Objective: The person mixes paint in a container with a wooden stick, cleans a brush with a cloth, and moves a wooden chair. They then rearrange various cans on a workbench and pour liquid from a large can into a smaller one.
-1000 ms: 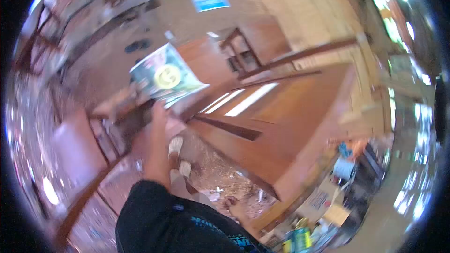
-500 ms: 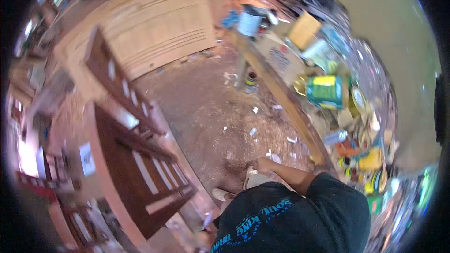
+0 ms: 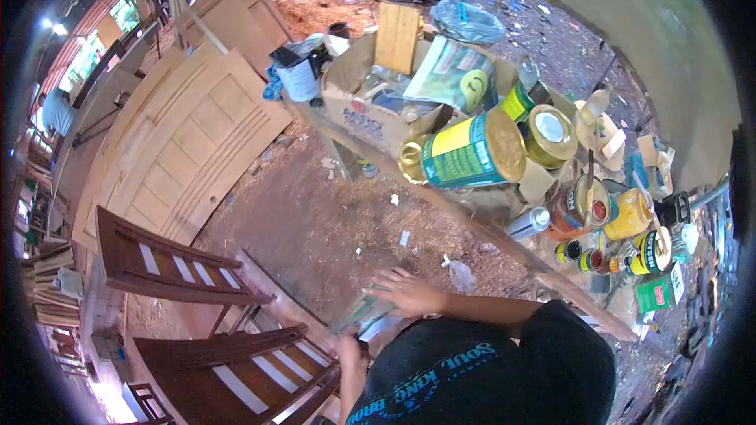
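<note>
My left hand (image 3: 352, 352) is low in the view, close in front of my shirt, with its fingers closed around the lower end of a blurred, flat-looking greenish thing (image 3: 364, 313). What kind of thing that is, I cannot tell. My right hand (image 3: 407, 293) reaches across from the right with its fingers stretched out, right at the upper side of the greenish thing. Just left of my hands lie dark brown wooden panels with pale slots, a nearer panel (image 3: 236, 370) and a farther one (image 3: 169, 264).
A wooden beam (image 3: 472, 224) edges a cluttered surface on the right. There stand a big green-yellow can (image 3: 472, 149), a cardboard box (image 3: 362, 122), a whitish bucket (image 3: 298, 80) and several paint tins. Pale door panels (image 3: 193, 114) lean at the back left. A person (image 3: 57, 112) is far left.
My view has swung to the right and up. My left hand has come into clearer view with the greenish thing, and my right hand has opened out and moved towards it.
</note>
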Demonstrator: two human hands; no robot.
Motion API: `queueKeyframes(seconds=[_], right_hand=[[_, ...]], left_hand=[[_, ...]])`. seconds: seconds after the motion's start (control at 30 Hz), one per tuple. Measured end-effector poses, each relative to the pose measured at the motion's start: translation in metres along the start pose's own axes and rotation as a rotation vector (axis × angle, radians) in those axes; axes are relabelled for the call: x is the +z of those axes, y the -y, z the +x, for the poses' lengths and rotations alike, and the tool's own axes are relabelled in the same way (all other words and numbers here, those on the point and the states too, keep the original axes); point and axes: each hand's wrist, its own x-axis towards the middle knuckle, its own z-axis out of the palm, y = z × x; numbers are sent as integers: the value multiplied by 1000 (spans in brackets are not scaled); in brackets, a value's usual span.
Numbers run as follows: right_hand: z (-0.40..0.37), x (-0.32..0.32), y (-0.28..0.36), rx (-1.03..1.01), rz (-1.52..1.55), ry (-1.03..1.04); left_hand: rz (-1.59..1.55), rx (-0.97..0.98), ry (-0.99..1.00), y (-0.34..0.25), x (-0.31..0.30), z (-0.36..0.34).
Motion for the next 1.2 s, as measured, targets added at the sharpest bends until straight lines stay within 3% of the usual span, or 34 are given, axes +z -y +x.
queueKeyframes(seconds=[0.1, 0.2, 0.3, 0.33, 0.37, 0.43, 0.47, 0.5, 0.53, 0.57, 0.63, 0.7, 0.77, 0.83, 0.9, 0.97, 1.07, 1.17, 1.2], right_hand=[[19, -48, -8, -38, -63, -209], [28, -128, 6, 69, 38, -350], [44, -171, -21, 93, 140, -680], [47, -197, -34, 200, 237, -694], [54, -204, -59, 447, 153, -684], [58, -282, -81, 546, -97, -1111], [59, -321, -93, 610, -207, -1317], [47, -367, -101, 754, 422, -1236], [42, -401, -92, 812, 522, -1360], [39, -419, -110, 379, 860, -1500], [23, -456, -127, 350, 816, -1585], [6, -477, -166, 283, 800, -1594], [14, -482, -199, 379, 816, -1653], [21, -475, -229, 456, 833, -1700], [21, -454, -269, 521, 860, -1756], [6, -426, -319, 744, 842, -1760], [-12, -393, -349, 1499, 271, -1282], [-9, -378, -338, 1746, -302, -687], [-16, -376, -341, 1694, -337, -620]], left_hand=[[112, 436, 137, -66, 77, -47], [206, 711, 289, -139, 156, -86], [504, 957, 517, -196, 214, -93], [559, 1137, 604, -216, 236, -88], [604, 1322, 693, -238, 261, -82], [894, 1869, 659, -295, 318, -87], [958, 2080, 465, -317, 342, -83], [1011, 2279, 252, -336, 364, -74], [963, 2255, 207, -352, 384, -57], [913, 2229, 165, -370, 406, -37], [860, 2055, 110, -407, 452, 23], [805, 1187, 879, -434, 512, 54], [627, 335, 1229, -427, 571, 106], [787, 340, 1287, -390, 625, 152], [908, 552, 1251, -359, 651, 168], [898, 529, 1241, -328, 689, 238], [865, 499, 1075, -307, 702, 268], [1008, 675, 1162, -297, 692, 292], [964, 585, 1223, -283, 696, 319]])
